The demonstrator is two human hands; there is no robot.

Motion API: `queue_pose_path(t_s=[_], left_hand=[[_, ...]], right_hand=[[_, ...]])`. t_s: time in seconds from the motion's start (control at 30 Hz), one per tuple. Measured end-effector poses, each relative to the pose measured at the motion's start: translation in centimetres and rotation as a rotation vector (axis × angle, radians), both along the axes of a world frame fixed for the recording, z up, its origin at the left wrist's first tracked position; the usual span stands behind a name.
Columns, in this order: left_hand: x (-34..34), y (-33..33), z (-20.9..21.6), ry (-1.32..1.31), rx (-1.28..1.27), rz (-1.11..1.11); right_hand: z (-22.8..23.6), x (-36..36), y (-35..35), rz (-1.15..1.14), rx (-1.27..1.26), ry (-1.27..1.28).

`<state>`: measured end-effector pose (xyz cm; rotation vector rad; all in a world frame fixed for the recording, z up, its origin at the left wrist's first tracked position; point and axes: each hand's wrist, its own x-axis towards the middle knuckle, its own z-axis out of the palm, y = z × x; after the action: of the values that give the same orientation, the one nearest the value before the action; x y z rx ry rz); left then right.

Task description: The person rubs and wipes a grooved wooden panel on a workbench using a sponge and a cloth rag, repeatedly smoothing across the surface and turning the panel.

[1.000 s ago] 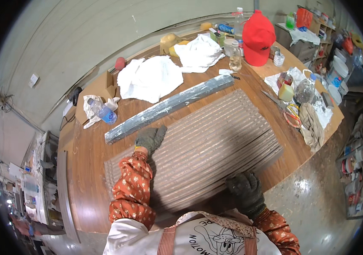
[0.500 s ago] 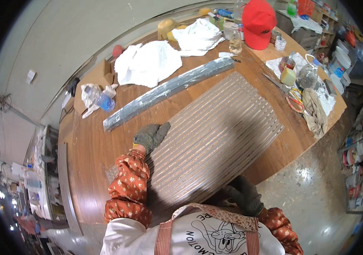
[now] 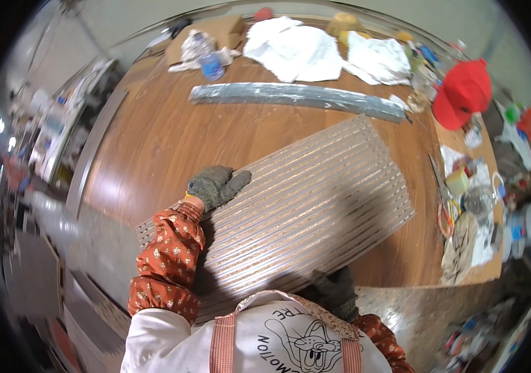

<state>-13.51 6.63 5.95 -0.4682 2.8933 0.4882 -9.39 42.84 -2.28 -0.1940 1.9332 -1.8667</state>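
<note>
A long, brownish-grey ribbed panel [image 3: 315, 193] lies slantwise in front of me above the wooden tabletop, its parallel ridges catching the light. My left hand [image 3: 217, 185], in a dark grey knit glove, grips the panel's far long edge, with fingers over the ribs. At the near edge, my right hand [image 3: 334, 291] is gloved too and closed on the panel close to my apron; its fingers are partly hidden and in shadow. The panel's lower left end passes beneath my left sleeve [image 3: 169, 248].
Behind the panel lies a long grey wrapped bar [image 3: 296, 94]. White cloths [image 3: 293, 50], a plastic bottle [image 3: 209, 59] and a cardboard box [image 3: 228, 31] line the back. A red cap [image 3: 463, 93], scissors [image 3: 444, 211] and a rag [image 3: 460, 248] occupy the right side.
My view has turned, so the table and its things appear rotated, with the back items further right. Both hands keep their grip on the panel, which has tilted slightly in view.
</note>
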Motion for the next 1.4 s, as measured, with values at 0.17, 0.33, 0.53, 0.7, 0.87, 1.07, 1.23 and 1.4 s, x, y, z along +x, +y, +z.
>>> queue_pose_path(t_s=[0.17,0.33,0.53,0.7,0.87,1.07,1.23,1.4], left_hand=[[6.8,1.6,0.2,-0.056,0.009,0.238],[11.5,2.1,1.4,-0.121,-0.048,0.488],[15.3,-0.8,-0.4,-0.054,-0.094,0.605],[16.8,-4.7,-0.8,-0.074,-0.119,0.678],[17.0,-7.1,-1.1,-0.103,-0.126,0.755],[18.0,-9.2,-0.3,-0.035,-0.083,0.745],[22.4,-8.5,-0.3,0.097,0.084,0.784],[26.7,-6.0,-0.4,-0.143,-0.083,0.899]], right_hand=[[3.8,-1.6,0.7,0.237,-0.009,-0.323],[5.1,-4.3,-1.6,0.423,-0.1,-0.406],[5.6,-4.9,-5.9,0.485,-0.019,-0.528],[4.8,-5.4,-10.3,0.523,-0.109,-0.493],[3.0,-6.7,-14.8,0.549,-0.04,-0.485],[1.2,-3.9,-17.1,0.28,0.023,-0.358],[-0.5,-0.9,-15.8,0.513,0.055,0.126],[-0.6,-2.7,-16.5,0.646,0.149,0.199]])
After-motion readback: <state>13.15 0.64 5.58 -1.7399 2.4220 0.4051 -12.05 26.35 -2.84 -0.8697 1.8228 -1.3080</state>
